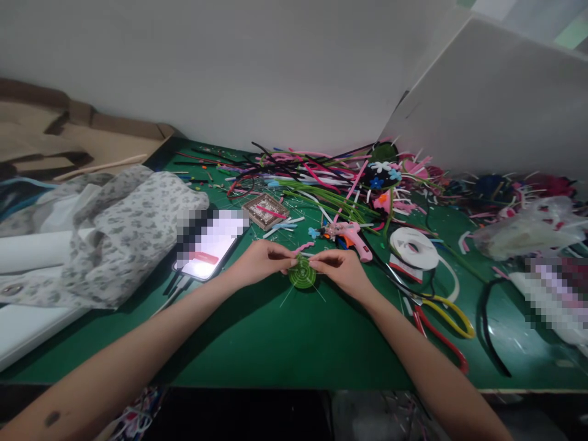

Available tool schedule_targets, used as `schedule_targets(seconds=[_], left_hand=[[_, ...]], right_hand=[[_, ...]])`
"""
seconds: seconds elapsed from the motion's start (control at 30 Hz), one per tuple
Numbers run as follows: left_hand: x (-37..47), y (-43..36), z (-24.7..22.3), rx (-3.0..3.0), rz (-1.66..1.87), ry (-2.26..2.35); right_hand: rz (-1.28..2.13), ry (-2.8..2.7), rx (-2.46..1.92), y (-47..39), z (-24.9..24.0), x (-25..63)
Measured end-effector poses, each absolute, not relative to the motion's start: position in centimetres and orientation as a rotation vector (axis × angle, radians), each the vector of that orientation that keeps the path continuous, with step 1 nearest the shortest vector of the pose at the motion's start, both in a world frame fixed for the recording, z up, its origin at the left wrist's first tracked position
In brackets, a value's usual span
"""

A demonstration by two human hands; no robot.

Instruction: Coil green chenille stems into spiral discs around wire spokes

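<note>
A round green coil of pipe cleaner (302,274) is held up between my two hands, just above the green table. My left hand (267,262) pinches its upper left edge between thumb and fingers. On the upper right edge, my right hand (342,269) closes in the same sort of pinch. Thin pale strands stick out below the coil on both sides. A short pink pipe cleaner piece (304,247) shows just above, close to my fingertips. Behind my right hand lies a pink glue gun (351,237), with a small blue flower shape (313,233) by its nozzle.
Left of my hands are a lit phone (214,245) with a cable and a patterned cloth (142,233). Scissors with red and yellow handles (443,318) and a white tape roll (414,248) lie right. Loose pipe cleaners (316,177) and a small square box (265,211) are behind.
</note>
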State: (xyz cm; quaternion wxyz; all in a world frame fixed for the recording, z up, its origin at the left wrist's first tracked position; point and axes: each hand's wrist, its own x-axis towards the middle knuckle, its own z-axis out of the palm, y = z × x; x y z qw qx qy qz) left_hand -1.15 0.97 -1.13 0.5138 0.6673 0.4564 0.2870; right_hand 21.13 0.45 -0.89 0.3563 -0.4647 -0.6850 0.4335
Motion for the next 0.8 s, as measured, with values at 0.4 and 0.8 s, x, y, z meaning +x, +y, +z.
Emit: schedule_targets(seconds=[0.4, 0.8], left_hand=[[-0.94, 0.94, -0.74, 1.415, 0.705, 1.151], [-0.8, 0.71, -1.01, 1.579, 0.766, 1.129]], right_hand=[[1.063, -1.766, -1.189, 0.15, -0.83, 20.82], [1.036, -1.807, -1.179, -0.03, -0.64, 20.6]])
